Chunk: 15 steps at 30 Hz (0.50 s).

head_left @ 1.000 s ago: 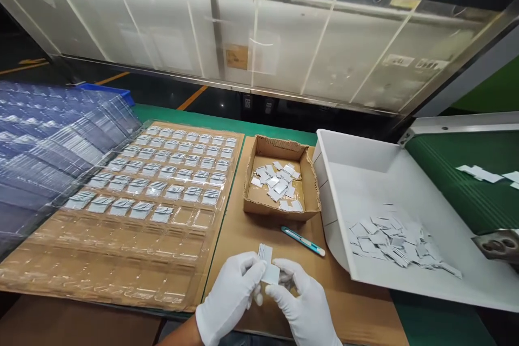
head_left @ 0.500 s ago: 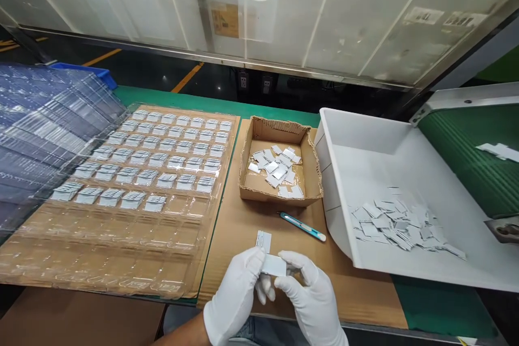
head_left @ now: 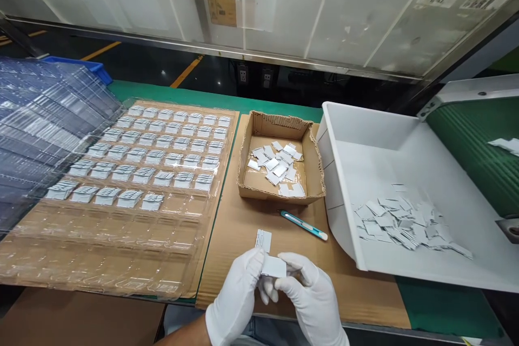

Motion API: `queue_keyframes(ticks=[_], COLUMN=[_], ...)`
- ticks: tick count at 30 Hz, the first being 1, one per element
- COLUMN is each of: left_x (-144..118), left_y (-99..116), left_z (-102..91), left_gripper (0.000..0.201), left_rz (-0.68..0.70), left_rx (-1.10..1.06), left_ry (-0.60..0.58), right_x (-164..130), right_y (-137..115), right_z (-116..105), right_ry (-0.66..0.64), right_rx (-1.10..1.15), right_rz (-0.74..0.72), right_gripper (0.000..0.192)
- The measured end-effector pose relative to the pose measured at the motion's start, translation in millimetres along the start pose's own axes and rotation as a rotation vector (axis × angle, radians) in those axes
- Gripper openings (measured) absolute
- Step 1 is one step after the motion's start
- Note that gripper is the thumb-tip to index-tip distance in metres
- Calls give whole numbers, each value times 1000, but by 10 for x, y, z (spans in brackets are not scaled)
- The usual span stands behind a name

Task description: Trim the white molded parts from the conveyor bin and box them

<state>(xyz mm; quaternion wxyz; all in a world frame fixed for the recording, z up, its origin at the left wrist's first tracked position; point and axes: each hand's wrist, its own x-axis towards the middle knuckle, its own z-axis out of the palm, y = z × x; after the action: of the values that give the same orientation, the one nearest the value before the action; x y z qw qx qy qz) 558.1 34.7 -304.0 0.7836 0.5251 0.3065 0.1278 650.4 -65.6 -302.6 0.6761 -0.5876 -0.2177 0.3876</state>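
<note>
Both hands wear white gloves and meet low in the middle of the view. My left hand (head_left: 235, 297) and my right hand (head_left: 312, 303) pinch a small stack of grey-white rectangular pieces (head_left: 272, 266) between thumbs and fingers; one piece (head_left: 263, 239) sticks up behind the stack. To the left lies a clear blister tray (head_left: 101, 238) on brown cardboard, its far rows filled with the same grey pieces (head_left: 162, 157) and its near rows bare.
A small cardboard box (head_left: 279, 194) holds loose grey pieces. A teal utility knife (head_left: 303, 225) lies in front of it. A white bin (head_left: 344, 173) at right holds a heap of pieces. A green conveyor (head_left: 478, 151) feeds it. Stacked clear trays (head_left: 36, 119) sit far left.
The view has tilted down and slid a little, so everything sits higher in the frame. My hands keep fingering the stack; the top piece has turned flatter between my thumbs.
</note>
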Motion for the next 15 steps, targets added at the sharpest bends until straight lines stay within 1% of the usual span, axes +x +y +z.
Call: queue_keyframes(ticks=[7,15], left_x=[12,31], left_y=[0,-31], left_z=[3,-5], left_gripper=[58,56], left_rz=[-25,-20], left_rx=[-47,-74], left_ry=[-8,-23], right_x=[22,25], right_y=[-91,-87], right_z=[7,-12], right_ry=[-40,-46], right_rx=[31,67], right_rz=[-22,-18], right_gripper=[15,25])
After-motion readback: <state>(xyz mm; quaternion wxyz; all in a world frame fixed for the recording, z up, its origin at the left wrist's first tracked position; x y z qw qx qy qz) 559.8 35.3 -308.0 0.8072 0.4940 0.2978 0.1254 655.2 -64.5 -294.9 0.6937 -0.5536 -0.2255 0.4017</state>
